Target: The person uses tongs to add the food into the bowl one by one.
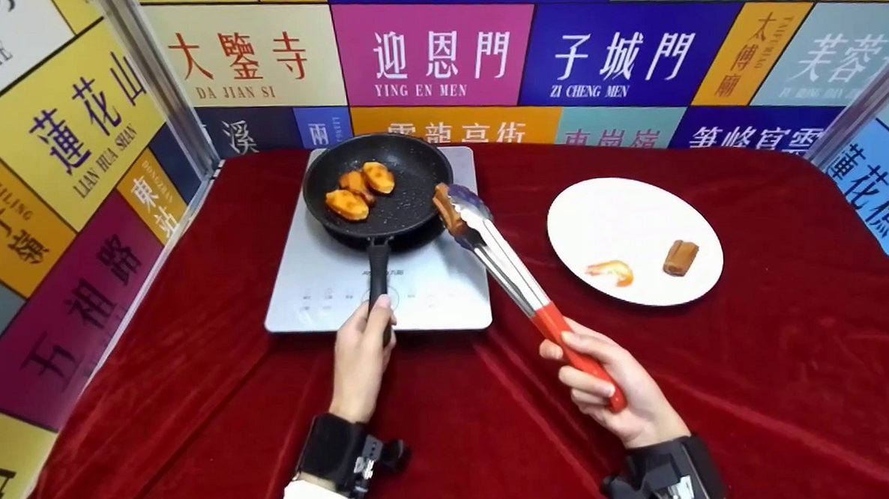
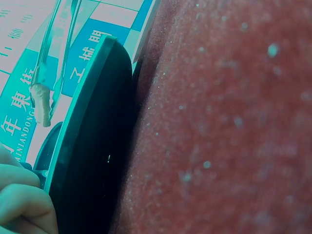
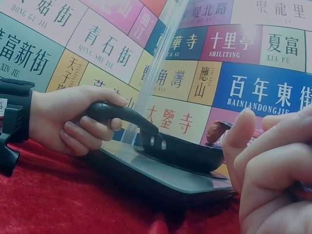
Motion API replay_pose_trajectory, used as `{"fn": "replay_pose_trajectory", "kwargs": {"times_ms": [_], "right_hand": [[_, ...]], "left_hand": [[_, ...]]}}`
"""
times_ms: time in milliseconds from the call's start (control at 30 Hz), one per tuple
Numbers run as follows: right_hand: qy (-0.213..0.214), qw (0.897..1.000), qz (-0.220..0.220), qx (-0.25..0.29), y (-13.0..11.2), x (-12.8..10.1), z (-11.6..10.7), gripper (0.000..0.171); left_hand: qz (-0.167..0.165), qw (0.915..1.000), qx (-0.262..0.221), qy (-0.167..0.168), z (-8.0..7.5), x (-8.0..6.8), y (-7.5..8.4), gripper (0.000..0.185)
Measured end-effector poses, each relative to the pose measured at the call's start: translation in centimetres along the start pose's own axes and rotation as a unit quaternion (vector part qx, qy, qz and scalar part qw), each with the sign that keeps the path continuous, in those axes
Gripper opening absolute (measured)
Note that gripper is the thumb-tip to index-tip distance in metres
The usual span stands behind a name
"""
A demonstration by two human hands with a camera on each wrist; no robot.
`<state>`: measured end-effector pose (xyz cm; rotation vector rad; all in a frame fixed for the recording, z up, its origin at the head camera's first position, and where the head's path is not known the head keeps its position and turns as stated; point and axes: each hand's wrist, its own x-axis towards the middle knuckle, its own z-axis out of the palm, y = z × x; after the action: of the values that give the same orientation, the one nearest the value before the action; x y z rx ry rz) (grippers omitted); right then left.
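My left hand (image 1: 361,362) grips the black handle (image 1: 378,271) of a frying pan (image 1: 415,187), which sits on a silver induction cooktop (image 1: 439,298). Several yellow-brown food pieces (image 1: 346,205) lie in the pan's left half. In my right hand (image 1: 631,400) are red-handled metal tongs (image 1: 511,267), reaching up and left. Their tips pinch a brown, ridged piece of food (image 1: 450,209) right at the pan's right rim. The left wrist view also shows this piece (image 2: 42,105) between the tongs. Curled fingers around the pan handle (image 3: 129,116) appear in the right wrist view.
Right of the cooktop stands a white oval plate (image 1: 615,212) with a shrimp (image 1: 622,273) and another brown ridged piece (image 1: 681,258). Dark red cloth (image 1: 452,414) covers the table. Panels with printed place names (image 1: 436,58) wall the back and sides.
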<state>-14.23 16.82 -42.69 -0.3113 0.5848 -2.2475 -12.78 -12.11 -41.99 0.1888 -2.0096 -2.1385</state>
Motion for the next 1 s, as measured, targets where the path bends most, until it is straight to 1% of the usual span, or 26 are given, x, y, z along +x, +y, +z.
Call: {"fn": "replay_pose_trajectory", "kwargs": {"times_ms": [333,533,700,900,1000], "right_hand": [[-0.003,1.000,0.009,0.000,0.3,1.6,0.0,0.037],[0.009,1.000,0.004,-0.001,0.3,2.1,0.2,0.036],[0.020,1.000,-0.003,-0.022,0.2,2.9,0.6,0.037],[0.041,0.997,-0.003,-0.066,-0.1,4.3,1.1,0.043],[0.045,0.996,-0.005,-0.082,-0.3,4.8,1.2,0.043]], "left_hand": [[-0.001,1.0000,-0.006,0.003,-0.1,-0.1,-0.1,0.044],[0.005,1.0000,0.001,0.000,0.0,-0.2,0.0,0.045],[0.009,0.9999,0.008,0.000,0.0,-0.1,0.0,0.043],[0.011,0.9998,0.014,0.005,-0.1,-0.1,0.1,0.044],[0.012,0.9998,0.016,0.007,0.0,-0.1,0.2,0.044]]}}
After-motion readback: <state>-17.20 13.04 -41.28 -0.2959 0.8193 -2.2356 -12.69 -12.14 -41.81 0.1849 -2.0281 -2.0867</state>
